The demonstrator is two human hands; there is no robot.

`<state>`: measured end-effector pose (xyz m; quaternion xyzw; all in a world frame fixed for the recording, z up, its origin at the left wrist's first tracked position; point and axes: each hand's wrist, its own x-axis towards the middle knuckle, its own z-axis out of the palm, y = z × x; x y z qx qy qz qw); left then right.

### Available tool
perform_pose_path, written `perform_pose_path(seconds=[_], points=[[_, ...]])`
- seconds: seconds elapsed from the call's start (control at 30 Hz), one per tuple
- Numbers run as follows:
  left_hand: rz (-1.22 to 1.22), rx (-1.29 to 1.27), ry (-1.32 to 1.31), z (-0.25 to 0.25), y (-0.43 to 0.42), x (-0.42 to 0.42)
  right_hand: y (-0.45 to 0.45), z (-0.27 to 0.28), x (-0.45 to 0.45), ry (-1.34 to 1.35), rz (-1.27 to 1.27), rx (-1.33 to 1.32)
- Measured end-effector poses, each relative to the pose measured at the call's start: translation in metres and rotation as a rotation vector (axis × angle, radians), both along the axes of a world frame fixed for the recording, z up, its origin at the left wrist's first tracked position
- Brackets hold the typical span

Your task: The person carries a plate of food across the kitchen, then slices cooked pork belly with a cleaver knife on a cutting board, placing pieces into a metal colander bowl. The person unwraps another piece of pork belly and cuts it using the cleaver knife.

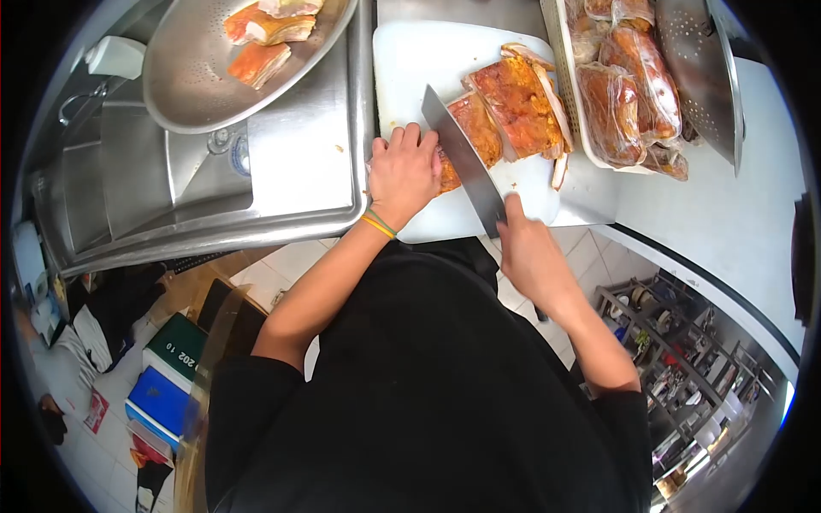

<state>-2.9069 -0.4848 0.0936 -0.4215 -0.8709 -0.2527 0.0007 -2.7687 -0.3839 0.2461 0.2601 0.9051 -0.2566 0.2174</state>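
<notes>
My right hand is closed around the handle of a cleaver. The wide blade slants across a strip of browned roast pork, its tip pointing up and left. Left of the blade, my left hand presses on the strip's near end with curled fingers, close to the steel, and covers part of the meat. Beyond the strip lies a larger slab of roast pork, with thin trimmed strips along its right edge. All of this rests on a white cutting board.
On the left, a perforated steel colander holds several pork pieces above a steel sink. To the right stands a white basket of plastic-wrapped meat, with another colander beside it. A person is at lower left.
</notes>
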Motion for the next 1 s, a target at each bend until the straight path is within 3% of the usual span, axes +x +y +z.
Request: perform_pose_path(seconds=[0.1,0.2,0.3,0.5,0.67,0.73,0.93,1.0], points=[[-0.013,0.017,-0.021,0.000,0.002,-0.002,-0.007,0.016,0.022,-0.073,-0.051,-0.067],[-0.009,0.008,-0.050,0.000,0.001,-0.002,-0.007,-0.042,0.002,0.099,0.045,0.005],[0.031,0.001,-0.048,0.002,0.007,-0.007,-0.003,-0.095,-0.026,0.168,-0.024,0.032],[0.063,-0.017,-0.085,0.001,0.008,-0.001,-0.006,-0.082,0.044,0.129,-0.100,-0.091],[0.005,-0.077,-0.078,0.003,-0.001,0.004,0.014,-0.122,-0.024,0.252,-0.093,-0.021],[-0.078,-0.021,-0.116,0.016,-0.006,0.003,0.026,-0.115,-0.026,0.300,-0.085,0.005],[-0.372,-0.309,0.011,0.025,-0.022,-0.009,0.051,-0.100,0.004,0.164,0.068,0.027],[-0.805,-0.286,0.260,0.030,-0.029,-0.029,0.053,-0.096,0.007,0.130,0.070,0.010]])
